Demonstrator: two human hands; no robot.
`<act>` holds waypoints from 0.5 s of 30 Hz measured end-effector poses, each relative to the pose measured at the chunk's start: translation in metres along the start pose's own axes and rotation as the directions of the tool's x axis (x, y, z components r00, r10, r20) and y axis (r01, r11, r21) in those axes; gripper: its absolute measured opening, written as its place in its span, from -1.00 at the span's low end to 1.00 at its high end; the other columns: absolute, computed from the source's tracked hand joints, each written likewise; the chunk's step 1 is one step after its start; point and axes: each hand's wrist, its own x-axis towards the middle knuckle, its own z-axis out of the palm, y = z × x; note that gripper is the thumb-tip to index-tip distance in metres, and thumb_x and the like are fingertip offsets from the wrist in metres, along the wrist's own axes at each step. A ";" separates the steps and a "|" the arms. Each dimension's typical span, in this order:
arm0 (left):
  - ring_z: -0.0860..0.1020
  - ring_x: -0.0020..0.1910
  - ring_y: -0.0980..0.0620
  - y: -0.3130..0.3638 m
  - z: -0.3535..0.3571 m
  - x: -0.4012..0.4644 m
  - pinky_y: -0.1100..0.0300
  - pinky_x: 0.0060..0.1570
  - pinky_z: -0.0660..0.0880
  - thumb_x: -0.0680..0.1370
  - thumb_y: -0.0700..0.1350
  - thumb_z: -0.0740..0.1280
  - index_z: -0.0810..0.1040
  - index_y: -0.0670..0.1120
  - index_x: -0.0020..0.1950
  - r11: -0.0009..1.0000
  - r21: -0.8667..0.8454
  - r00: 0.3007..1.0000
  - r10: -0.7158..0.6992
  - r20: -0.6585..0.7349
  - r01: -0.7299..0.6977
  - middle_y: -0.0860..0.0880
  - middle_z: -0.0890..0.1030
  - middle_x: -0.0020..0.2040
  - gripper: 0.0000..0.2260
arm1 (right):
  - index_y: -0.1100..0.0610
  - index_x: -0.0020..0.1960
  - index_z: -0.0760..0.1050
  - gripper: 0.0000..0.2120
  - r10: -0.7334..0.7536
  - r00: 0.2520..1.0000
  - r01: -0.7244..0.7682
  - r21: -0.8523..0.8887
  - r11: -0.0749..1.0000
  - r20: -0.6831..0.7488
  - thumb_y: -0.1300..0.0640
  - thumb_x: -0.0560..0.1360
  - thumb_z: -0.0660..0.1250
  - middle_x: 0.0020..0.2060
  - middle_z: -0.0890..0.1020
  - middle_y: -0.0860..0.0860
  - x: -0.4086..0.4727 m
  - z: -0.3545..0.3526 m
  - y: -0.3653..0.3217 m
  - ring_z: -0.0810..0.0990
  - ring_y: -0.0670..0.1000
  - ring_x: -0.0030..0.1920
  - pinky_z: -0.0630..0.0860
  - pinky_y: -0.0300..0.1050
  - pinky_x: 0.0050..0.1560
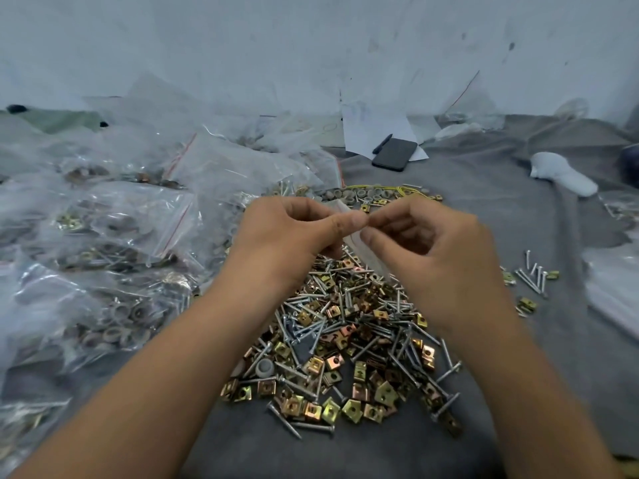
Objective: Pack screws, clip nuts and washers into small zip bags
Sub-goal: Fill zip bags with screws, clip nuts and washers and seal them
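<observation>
- Across the wrinkled grey cloth surface [484,209]: heaped silver screws and brass-coloured square clip nuts [349,340], centre.
- Left hand [287,233] and right hand [432,243] pinch a small clear zip bag [356,236] above it.
- Filled clear bags [114,229] crowd the left edge; bare cloth lies right.

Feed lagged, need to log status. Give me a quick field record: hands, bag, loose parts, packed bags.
left hand: pinches the small zip bag
right hand: pinches the same bag
bag contents: cannot tell
loose pile: screws and clip nuts mixed, under the hands
washers: row beyond the hands
packed bags: heaped at left
phone: far centre
</observation>
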 end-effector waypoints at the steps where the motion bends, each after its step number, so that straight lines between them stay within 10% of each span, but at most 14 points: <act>1: 0.49 -0.47 0.08 0.000 -0.001 0.000 0.32 -0.55 0.34 0.37 0.08 0.63 0.74 -0.12 -0.19 0.999 0.048 1.000 0.012 0.006 -0.012 -0.11 0.72 -0.33 -0.72 | -0.03 -0.06 0.67 -0.90 0.006 0.999 -0.007 -0.010 1.000 -0.041 0.12 0.49 0.56 -0.25 0.70 -0.10 0.000 -0.001 0.001 0.69 -0.07 -0.21 0.67 -0.01 -0.15; 7: 0.62 -0.24 0.17 -0.008 0.002 -0.004 0.19 -0.25 0.55 0.49 0.06 0.57 0.64 0.03 -0.11 0.878 0.448 0.980 0.199 -0.020 -0.169 0.07 0.69 -0.21 -0.83 | 0.02 -0.08 0.60 -0.87 -0.097 0.967 0.055 -0.177 0.983 -0.234 0.18 0.47 0.52 -0.25 0.65 -0.12 0.000 -0.002 -0.004 0.65 -0.11 -0.24 0.62 -0.15 -0.18; 11: 0.49 0.26 0.13 -0.005 0.002 -0.002 0.12 0.18 0.54 0.51 -0.07 0.56 0.44 0.07 0.46 0.708 0.583 0.870 0.494 -0.005 -0.399 0.04 0.49 0.30 -0.44 | 0.05 -0.06 0.60 -0.88 -0.063 0.985 0.065 0.007 0.998 -0.161 0.19 0.47 0.52 -0.26 0.66 -0.09 -0.001 0.000 -0.009 0.68 -0.03 -0.24 0.66 -0.07 -0.21; 15: 0.57 0.28 -0.01 0.000 0.000 -0.005 -0.05 0.18 0.58 0.51 -0.29 0.48 0.59 -0.01 0.36 0.511 0.588 0.720 0.668 0.187 -0.627 0.00 0.57 0.31 -0.56 | 0.03 -0.03 0.55 -0.84 -0.049 0.984 0.047 -0.020 0.999 -0.173 0.17 0.43 0.48 -0.26 0.62 -0.05 -0.002 -0.001 -0.009 0.64 0.02 -0.24 0.63 -0.01 -0.26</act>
